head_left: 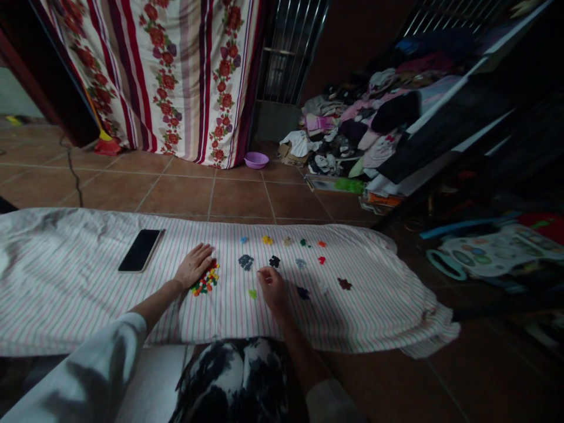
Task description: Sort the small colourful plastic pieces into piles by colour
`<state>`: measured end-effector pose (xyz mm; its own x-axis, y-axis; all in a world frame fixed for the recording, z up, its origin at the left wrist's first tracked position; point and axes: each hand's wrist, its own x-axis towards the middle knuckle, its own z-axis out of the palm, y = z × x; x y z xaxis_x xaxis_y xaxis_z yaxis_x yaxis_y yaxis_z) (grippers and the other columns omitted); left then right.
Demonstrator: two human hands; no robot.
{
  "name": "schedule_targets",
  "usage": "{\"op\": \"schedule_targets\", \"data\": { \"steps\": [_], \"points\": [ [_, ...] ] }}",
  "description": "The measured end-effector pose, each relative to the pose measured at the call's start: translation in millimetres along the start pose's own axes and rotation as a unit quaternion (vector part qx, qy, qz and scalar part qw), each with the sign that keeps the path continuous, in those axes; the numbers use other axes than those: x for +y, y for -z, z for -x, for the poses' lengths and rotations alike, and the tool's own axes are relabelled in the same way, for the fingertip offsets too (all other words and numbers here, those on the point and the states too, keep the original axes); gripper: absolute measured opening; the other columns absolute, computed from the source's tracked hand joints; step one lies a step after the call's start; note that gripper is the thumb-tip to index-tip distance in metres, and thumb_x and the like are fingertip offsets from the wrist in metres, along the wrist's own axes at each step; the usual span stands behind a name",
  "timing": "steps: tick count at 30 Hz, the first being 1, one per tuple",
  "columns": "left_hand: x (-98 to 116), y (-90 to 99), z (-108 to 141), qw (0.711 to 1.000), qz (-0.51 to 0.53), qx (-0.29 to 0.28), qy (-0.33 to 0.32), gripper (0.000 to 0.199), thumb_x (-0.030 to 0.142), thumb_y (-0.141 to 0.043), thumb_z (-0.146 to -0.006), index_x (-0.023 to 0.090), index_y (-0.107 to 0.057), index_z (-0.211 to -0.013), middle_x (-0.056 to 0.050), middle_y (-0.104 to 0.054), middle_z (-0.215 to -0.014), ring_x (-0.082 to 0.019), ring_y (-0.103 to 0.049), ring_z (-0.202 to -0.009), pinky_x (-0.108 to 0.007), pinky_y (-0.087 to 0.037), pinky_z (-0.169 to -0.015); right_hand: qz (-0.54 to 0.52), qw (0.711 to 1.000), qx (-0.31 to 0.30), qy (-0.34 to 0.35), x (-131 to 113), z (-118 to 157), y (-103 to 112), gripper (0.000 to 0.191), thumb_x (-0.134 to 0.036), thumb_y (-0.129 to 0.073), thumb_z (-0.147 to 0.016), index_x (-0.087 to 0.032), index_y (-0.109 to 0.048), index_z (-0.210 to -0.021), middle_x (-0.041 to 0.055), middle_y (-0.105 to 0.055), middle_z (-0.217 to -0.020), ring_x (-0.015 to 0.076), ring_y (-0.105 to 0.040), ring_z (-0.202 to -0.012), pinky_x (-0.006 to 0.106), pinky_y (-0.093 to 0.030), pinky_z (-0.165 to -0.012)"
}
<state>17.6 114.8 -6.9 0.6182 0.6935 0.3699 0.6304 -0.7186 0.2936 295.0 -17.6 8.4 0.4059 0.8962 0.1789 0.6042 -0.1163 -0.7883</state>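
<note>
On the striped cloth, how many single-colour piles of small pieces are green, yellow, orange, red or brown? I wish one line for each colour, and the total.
Green: 2 (dark green pile, lime green pile)
Yellow pile: 1
Orange pile: 1
Red pile: 1
Brown pile: 1
Total: 6

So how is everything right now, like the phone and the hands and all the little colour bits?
Left hand: palm down, fingers stretched out.
Right hand: fingertips close together; can't tell if it holds anything.
Mixed pile: colours jumbled together.
Dark grey pieces: grouped by themselves.
Phone: lying flat, screen dark.
Striped cloth: spread out, wrinkled in places.
Curtain: hanging down.
Purple basin: standing upright.
Clothes: heaped up.
</note>
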Motion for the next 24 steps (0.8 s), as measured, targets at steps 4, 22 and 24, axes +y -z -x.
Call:
{"op": "schedule_targets", "data": {
  "steps": [4,22,24],
  "points": [
    [14,2.0,-2,0.999,0.023,-0.030,0.005,0.048,0.042,-0.029,-0.098,0.020,-0.059,-0.127,-0.008,-0.057,-0.137,-0.022,-0.045,-0.134,-0.046,-0.043,-0.109,-0.005,1.000,-0.003,0.001,0,0,-3,0.023,-0.040,-0.053,-0.081,-0.022,-0.066,-0.085,0.0027,-0.071,-0.080,0.0159,-0.065,-0.069,0.027,-0.051,-0.070],
    [47,24.7,48,0.993,-0.088,-0.036,-0.069,0.068,0.056,-0.044,-0.090,0.026,-0.029,-0.149,-0.009,-0.034,-0.155,-0.029,-0.026,-0.144,-0.047,-0.029,-0.115,-0.050,0.999,-0.017,0.006,-2,-3,-3,0.021,-0.036,-0.053,-0.080,-0.021,-0.065,-0.087,0.0046,-0.073,-0.082,0.0188,-0.068,-0.078,0.029,-0.053,-0.074],
    [46,22.5,67,0.993,-0.112,-0.002,-0.048,0.076,0.061,-0.046,-0.087,0.023,-0.026,-0.150,-0.012,-0.029,-0.156,-0.032,-0.025,-0.145,-0.048,-0.031,-0.113,-0.048,0.999,-0.013,0.002,-5,-5,-4,0.018,-0.032,-0.053,-0.078,-0.021,-0.065,-0.085,0.0041,-0.072,-0.081,0.0192,-0.069,-0.078,0.030,-0.053,-0.075]
  ]
}}
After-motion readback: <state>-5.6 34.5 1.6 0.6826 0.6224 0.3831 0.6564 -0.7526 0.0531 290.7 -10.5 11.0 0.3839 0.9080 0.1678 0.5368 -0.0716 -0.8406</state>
